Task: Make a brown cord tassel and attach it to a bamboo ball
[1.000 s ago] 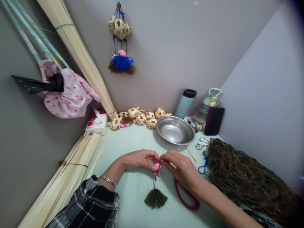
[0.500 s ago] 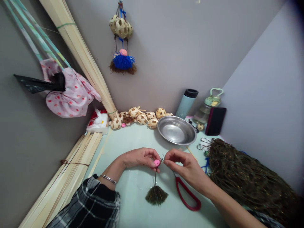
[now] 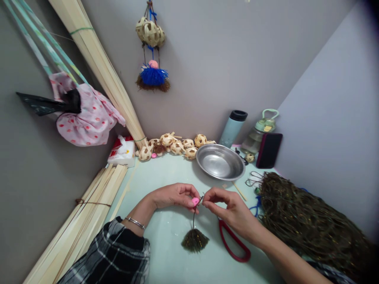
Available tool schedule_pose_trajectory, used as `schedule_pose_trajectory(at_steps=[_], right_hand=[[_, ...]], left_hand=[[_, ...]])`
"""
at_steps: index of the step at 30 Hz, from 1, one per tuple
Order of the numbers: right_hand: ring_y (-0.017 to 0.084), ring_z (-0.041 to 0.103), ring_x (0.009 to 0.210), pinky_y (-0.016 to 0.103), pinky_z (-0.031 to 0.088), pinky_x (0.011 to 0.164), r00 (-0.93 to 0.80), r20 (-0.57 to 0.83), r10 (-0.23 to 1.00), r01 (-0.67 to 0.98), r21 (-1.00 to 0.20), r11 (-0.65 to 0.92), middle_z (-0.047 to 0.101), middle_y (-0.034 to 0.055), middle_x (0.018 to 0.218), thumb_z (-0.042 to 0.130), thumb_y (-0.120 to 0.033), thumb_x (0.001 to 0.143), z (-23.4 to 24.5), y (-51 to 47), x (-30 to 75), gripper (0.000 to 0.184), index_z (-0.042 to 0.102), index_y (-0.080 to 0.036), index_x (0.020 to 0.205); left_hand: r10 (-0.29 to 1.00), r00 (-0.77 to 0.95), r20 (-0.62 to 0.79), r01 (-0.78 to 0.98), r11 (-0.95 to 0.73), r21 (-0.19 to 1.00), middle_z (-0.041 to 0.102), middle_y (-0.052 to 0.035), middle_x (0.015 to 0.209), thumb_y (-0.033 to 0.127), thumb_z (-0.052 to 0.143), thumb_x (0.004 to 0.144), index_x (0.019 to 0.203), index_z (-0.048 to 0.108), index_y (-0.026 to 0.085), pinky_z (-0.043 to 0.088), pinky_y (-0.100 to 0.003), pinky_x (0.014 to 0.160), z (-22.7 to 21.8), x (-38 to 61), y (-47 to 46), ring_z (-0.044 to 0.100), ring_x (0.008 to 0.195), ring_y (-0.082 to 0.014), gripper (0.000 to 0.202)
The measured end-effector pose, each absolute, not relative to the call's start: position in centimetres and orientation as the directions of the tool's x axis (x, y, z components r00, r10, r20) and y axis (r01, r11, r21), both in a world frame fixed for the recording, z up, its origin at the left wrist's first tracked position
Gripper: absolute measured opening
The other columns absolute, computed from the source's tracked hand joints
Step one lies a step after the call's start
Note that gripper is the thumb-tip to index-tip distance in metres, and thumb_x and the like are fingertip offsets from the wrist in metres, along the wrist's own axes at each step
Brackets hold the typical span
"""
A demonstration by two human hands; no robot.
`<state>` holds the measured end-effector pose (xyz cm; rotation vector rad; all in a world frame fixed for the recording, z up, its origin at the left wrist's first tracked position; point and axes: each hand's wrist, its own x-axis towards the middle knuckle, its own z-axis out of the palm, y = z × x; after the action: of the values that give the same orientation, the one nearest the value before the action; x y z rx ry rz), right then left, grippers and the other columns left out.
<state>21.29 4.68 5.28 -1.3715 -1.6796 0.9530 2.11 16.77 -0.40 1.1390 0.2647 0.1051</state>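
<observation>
My left hand [image 3: 174, 196] pinches a small pink bead [image 3: 195, 202] above the pale green table [image 3: 166, 173]. A dark cord runs down from the bead to a dark green tassel [image 3: 194, 240] lying on the table. My right hand [image 3: 229, 207] is closed in a pinch on the cord's upper end, right beside the bead. Red-handled scissors [image 3: 233, 246] lie on the table under my right wrist.
A steel bowl [image 3: 220, 162] stands behind the hands, with a row of woven balls [image 3: 174, 147], a tumbler [image 3: 232, 127], a bottle [image 3: 260, 134] and a phone [image 3: 269, 150] along the wall. A heap of dark green cord [image 3: 304, 221] fills the right. Bamboo strips [image 3: 89, 221] lie left.
My right hand has drawn back slightly from the bead and lifted off the scissors, which now show more fully. The tassel and my left hand have barely shifted.
</observation>
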Motion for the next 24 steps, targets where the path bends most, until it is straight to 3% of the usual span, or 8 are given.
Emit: schedule_pose_trajectory(at_steps=[14,24], right_hand=[[0.015,0.064,0.077,0.025,0.05,0.074,-0.145,0.126,0.981,0.425,-0.888,0.177,0.07,0.0025,0.082,0.062,-0.023,0.091,4.98,4.46,20.89,0.011,0.067,-0.016,0.083],[0.014,0.063,0.076,0.025,0.049,0.071,-0.207,0.253,0.945,0.567,-0.757,0.326,0.069,0.003,0.083,0.058,-0.021,0.094,4.81,4.18,21.0,0.011,0.066,-0.018,0.087]], left_hand=[[0.204,0.966,-0.161,0.062,0.422,0.905,0.064,-0.005,0.097,0.027,0.08,0.075,0.1,0.061,0.014,0.05,-0.032,0.085,-0.66,2.18,16.73,0.07,0.089,-0.018,0.034],[0.196,0.963,-0.183,0.088,0.417,0.905,0.066,-0.0047,0.091,0.027,0.08,0.075,0.098,0.061,0.014,0.051,-0.03,0.082,-0.64,2.25,16.61,0.07,0.085,-0.0169,0.033]])
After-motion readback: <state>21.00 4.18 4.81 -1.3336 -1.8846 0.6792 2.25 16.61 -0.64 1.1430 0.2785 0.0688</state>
